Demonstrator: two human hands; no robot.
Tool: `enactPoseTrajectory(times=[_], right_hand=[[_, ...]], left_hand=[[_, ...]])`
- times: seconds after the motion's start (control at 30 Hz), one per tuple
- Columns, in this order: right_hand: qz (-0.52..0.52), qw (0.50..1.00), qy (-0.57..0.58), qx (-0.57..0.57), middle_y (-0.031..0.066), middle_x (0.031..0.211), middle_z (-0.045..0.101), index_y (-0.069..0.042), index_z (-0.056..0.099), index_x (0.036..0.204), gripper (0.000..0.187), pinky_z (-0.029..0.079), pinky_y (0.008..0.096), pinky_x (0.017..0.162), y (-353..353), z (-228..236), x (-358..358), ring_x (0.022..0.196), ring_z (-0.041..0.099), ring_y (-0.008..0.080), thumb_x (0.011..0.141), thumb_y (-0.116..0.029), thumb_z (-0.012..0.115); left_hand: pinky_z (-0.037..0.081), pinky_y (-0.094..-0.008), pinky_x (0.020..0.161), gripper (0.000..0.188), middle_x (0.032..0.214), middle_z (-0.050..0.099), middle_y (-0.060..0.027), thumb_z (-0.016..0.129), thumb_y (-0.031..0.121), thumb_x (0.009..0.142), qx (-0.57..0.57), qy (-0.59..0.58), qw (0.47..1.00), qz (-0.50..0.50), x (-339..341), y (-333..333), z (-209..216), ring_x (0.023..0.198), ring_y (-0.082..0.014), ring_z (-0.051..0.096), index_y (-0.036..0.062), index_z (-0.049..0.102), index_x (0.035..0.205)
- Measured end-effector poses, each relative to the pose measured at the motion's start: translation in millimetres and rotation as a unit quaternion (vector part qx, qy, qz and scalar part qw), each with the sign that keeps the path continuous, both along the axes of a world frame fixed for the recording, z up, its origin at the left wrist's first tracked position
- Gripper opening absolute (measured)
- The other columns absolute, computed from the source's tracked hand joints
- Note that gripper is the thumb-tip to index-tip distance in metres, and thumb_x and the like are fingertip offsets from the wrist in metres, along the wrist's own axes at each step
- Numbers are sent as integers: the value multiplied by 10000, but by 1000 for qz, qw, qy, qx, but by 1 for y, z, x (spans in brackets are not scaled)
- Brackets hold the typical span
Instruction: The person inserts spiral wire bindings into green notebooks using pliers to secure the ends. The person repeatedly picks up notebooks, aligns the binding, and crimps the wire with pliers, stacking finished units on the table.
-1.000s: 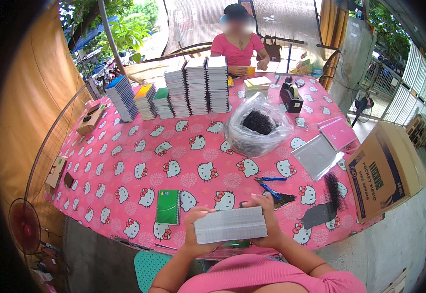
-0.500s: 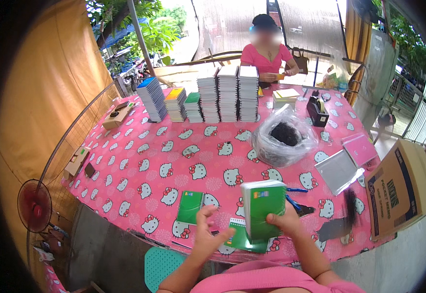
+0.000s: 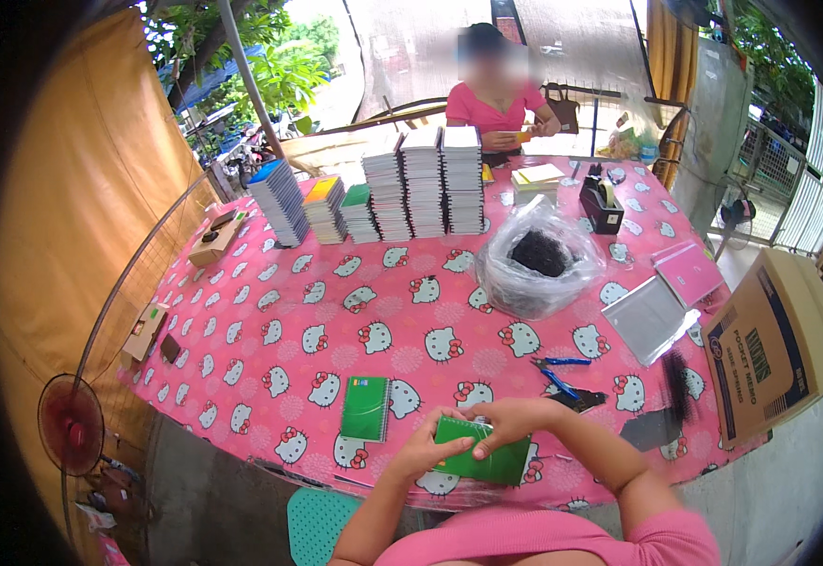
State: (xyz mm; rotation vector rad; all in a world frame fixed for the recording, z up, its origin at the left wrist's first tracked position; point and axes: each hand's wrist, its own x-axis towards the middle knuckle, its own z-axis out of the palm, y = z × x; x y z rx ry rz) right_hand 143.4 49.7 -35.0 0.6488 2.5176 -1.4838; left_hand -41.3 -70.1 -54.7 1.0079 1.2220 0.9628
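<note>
Near the front edge of the table, both of my hands are on green notebooks. My left hand (image 3: 425, 447) closes around the left end, its thumb lying over the cover. From the right, my right hand (image 3: 507, 422) grips the far side, thumb pressed on top near the middle. The green notebooks (image 3: 504, 464) lie low and tilted; my fingers hide how many are in the grip. Another green spiral notebook (image 3: 365, 408) lies flat on the table to the left of my hands, untouched.
Blue-handled pliers (image 3: 559, 374) lie beyond my right forearm. A plastic bag of black coils (image 3: 539, 257), a tape dispenser (image 3: 603, 203) and tall notebook stacks (image 3: 423, 184) stand farther back. At right is a cardboard box (image 3: 774, 349). A co-worker in pink (image 3: 496, 108) sits opposite.
The upright stack of green notebooks in my right hand has come down and tilted flatter. My left hand, open and apart before, now grips it too. The view has shifted slightly.
</note>
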Motion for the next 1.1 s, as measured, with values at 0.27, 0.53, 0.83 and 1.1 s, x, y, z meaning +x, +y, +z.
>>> enactPoseTrajectory(times=[0.27,0.53,0.83,1.1], right_hand=[[-165,966,95,177,193,1065,590,-10,613,1119,572,437,410,928,-24,-2,51,1067,547,347,741,-415,756],[-280,911,162,255,161,919,631,-19,608,951,302,477,406,740,-43,-1,47,866,608,348,792,-242,735],[-303,848,431,56,79,903,609,-26,596,946,174,462,296,747,-90,20,29,838,591,189,814,-41,708],[-350,856,377,57,107,931,620,-22,562,992,224,469,314,760,-84,-7,18,850,608,219,809,-32,691]], left_hand=[[494,-275,708,510,1039,595,-61,775,276,803,-54,-23,998,33,1,6,-22,924,-146,588,56,486,1162],[469,-317,906,612,1180,538,-112,734,123,825,33,-81,992,94,-7,8,-10,1121,-179,530,25,386,1320],[404,-403,880,438,1119,450,-201,560,-93,824,368,335,856,141,34,-41,35,1035,-335,460,81,542,1225],[153,-553,1094,225,1250,525,-174,648,81,830,343,504,778,150,61,-26,57,1285,-352,393,118,667,1051]])
